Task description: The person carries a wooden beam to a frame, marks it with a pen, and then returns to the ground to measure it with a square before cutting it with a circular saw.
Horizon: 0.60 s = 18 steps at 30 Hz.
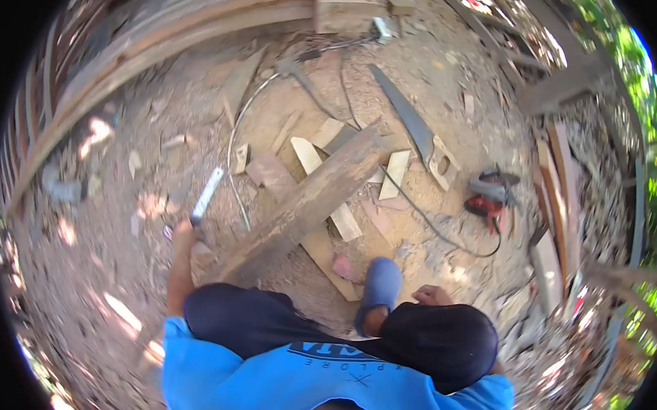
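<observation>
My left hand (184,232), left of the long plank, is closed around the dark end of a flat silver-bladed tool (208,192) that looks like a try square. Its blade points up and away from me; the fingers cover the rest. My right hand (432,295) rests by my right knee, fingers curled in, and whether it holds anything is hidden. A long, weathered wooden plank (307,197) slants away from between my knees, lying across short cut wood pieces (394,175). My foot in a blue clog (381,282) is beside the plank, near my right hand.
A handsaw (406,111) lies beyond the plank. To the right sits a red angle grinder (488,201) with its cord trailing over the ground. A hammer (297,75) lies farther off. Long boards (556,193) are stacked at right; timber beams (204,35) cross the far left.
</observation>
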Motion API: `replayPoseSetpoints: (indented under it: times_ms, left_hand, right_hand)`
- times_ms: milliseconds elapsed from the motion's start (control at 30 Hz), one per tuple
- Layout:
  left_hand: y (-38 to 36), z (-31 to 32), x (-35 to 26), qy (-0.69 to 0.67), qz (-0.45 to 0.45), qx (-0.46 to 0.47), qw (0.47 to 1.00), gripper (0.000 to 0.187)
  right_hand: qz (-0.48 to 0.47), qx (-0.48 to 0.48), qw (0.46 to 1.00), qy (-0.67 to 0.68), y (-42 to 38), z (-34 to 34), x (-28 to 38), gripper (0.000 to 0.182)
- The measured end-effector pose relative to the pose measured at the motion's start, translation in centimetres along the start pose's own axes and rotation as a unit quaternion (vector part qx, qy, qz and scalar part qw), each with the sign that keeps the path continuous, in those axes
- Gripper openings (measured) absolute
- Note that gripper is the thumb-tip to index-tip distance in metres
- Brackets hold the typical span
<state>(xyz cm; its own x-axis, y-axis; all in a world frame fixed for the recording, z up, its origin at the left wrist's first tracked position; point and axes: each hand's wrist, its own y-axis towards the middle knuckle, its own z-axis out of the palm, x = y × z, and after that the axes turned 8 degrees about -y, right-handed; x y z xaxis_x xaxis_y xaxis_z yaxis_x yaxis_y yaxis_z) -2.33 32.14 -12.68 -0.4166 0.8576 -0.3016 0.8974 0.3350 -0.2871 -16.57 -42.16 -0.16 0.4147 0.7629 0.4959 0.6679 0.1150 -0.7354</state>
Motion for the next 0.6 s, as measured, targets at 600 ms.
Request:
replayPoseSetpoints:
  times_ms: [600]
  left_hand:
    - [-8.5,-17.6,-26.6,-0.426,0.014,0.121,0.897,0.051]
  right_hand:
    - [-0.329,0.007,0.944,0.008,7.6,-3.3,22.6,0.043]
